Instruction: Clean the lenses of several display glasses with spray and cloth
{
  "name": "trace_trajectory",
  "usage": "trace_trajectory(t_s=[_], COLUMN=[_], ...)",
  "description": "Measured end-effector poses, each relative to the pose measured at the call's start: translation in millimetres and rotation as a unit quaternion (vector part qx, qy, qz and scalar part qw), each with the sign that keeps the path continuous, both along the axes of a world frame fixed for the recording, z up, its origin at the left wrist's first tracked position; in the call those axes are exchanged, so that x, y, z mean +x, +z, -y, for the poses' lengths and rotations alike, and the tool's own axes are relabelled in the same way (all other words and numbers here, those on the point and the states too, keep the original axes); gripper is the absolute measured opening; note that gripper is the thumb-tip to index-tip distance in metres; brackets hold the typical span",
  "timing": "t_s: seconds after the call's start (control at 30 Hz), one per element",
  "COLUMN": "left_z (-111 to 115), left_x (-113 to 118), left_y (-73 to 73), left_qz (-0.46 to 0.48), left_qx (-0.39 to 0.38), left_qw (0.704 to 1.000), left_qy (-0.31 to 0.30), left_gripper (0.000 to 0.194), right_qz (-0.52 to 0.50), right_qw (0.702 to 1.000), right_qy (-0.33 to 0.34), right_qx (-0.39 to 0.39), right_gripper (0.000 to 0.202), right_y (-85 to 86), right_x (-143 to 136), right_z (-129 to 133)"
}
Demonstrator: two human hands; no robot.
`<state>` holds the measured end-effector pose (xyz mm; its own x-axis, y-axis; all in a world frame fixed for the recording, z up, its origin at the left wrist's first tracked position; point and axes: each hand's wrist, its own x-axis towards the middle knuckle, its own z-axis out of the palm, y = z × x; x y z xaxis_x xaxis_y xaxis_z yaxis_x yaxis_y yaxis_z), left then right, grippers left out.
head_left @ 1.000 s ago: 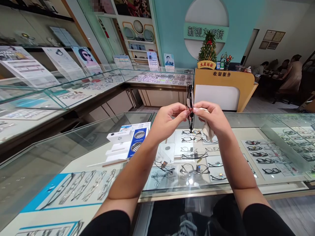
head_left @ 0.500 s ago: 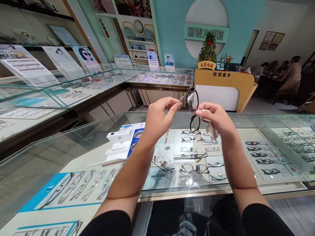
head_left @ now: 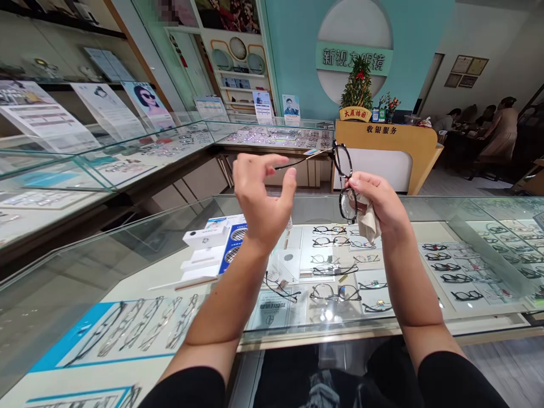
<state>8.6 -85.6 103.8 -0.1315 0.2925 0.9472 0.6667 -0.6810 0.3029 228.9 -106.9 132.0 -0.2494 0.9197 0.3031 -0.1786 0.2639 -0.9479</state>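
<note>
A pair of dark-rimmed eyeglasses (head_left: 343,160) hangs in the air above the counter, turned so that one lens is over the other. My right hand (head_left: 380,198) pinches it near the bridge and also holds a crumpled pale cloth (head_left: 369,222) beneath the fingers. One thin temple (head_left: 304,161) extends left, with a small coloured tag on it. Its tip reaches the fingers of my left hand (head_left: 263,195), whose thumb and forefinger are spread apart; whether they touch the tip I cannot tell.
Below my hands runs a glass display counter (head_left: 297,334) with several eyeglasses (head_left: 335,292) inside. A white box stand (head_left: 206,249) is at the left. Another glass case (head_left: 97,170) lies further left. Beyond stands a wooden cashier desk (head_left: 425,139); people sit and stand at the far right.
My left hand has gone from a pinch at the temple near the frame to spread fingers further left. The eyeglasses have shifted slightly right and the temple now shows at full length.
</note>
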Motion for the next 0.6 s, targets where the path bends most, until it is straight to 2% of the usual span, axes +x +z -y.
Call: trace_trajectory(t_s=[0.07, 0.17, 0.47, 0.6], left_z=[3.7, 5.6, 0.0, -3.0], left_x=[4.0, 10.3, 11.3, 10.5], left_y=[0.3, -1.0, -3.3, -4.6], left_qz=[-0.072, -0.182, -0.215, -0.210], left_qx=[0.007, 0.039, 0.099, 0.090], left_qw=[0.995, 0.972, 0.960, 0.964], left_qy=[-0.065, -0.141, -0.147, -0.135], left_gripper=[0.015, 0.016, 0.013, 0.025], right_qz=[-0.010, -0.027, -0.052, -0.055], right_qw=[1.000, 0.999, 0.998, 0.998], right_qy=[0.002, 0.018, 0.037, 0.009], right_qx=[-0.003, -0.009, -0.020, -0.009], right_gripper=[0.046, 0.049, 0.050, 0.053], right_y=[0.2, 0.4, -1.1, -1.5], right_x=[-1.6, -5.2, -12.0, -10.8], right_z=[0.2, 1.6, 3.1, 1.9])
